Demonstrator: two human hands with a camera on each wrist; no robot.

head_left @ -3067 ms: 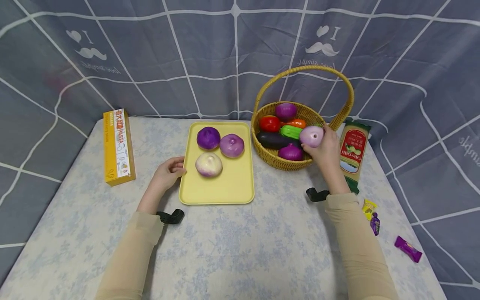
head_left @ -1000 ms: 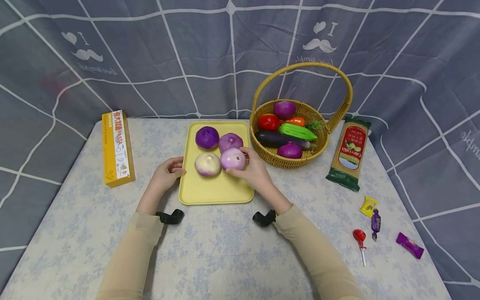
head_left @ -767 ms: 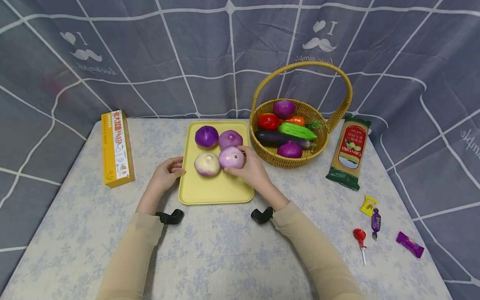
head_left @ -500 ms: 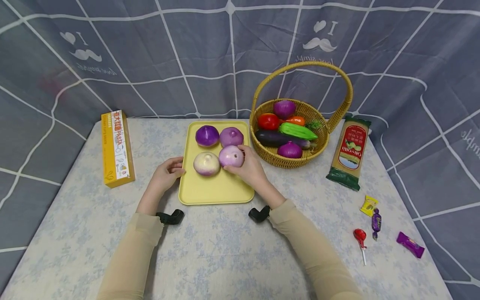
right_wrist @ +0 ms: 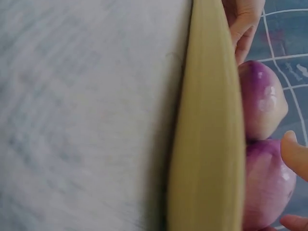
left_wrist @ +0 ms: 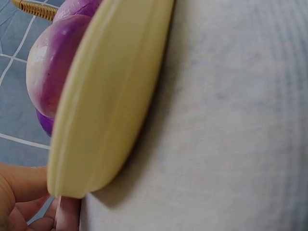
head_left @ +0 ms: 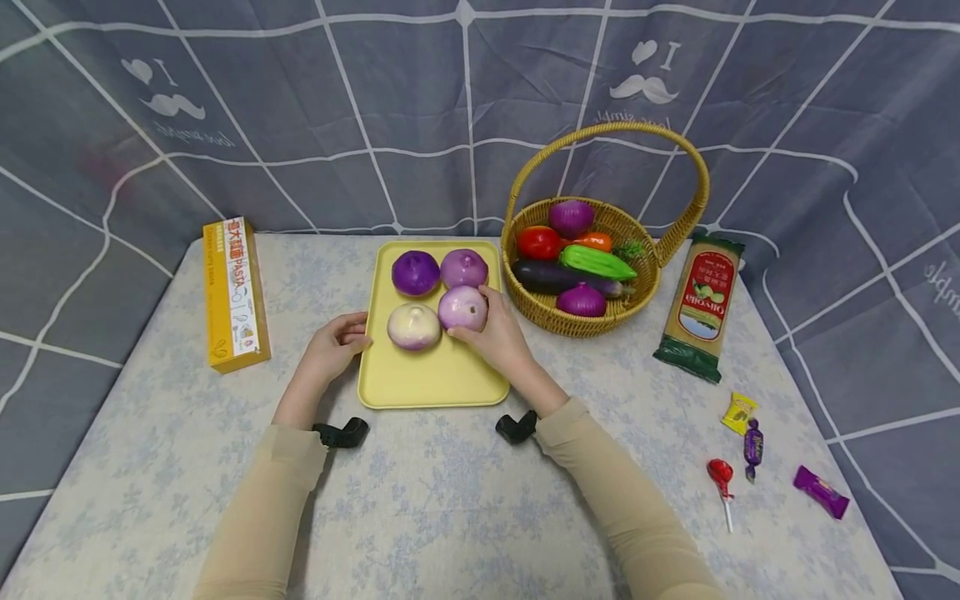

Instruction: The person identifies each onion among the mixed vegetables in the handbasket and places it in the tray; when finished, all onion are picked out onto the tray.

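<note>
I'd judge the step in hand to be settling the onion [head_left: 460, 307] on the tray [head_left: 435, 379], where it sits in the right half, in front of a purple onion [head_left: 464, 268] and just beside a white-topped turnip [head_left: 414, 326]. To do it well, I want its weight fully on the tray floor before I loosen anything, because a round thing like this could roll. The rim hides its underside from my right wrist view, so I can't tell whether it bears on the floor or hangs a touch above. I'd spread thumb and fingers evenly, then lift straight up, so that neither neighbour gets nudged.

My right grip [head_left: 505, 337] is parted only to the onion's width: thumb on the near side, fingers round the far right side. How hard it presses, I can't tell. My left grip [head_left: 334, 347] is nearly closed, pinching the tray's left edge, thumb at the rim and a finger below it. That should steady the tray against sliding over the worktop [head_left: 450, 517].
</note>
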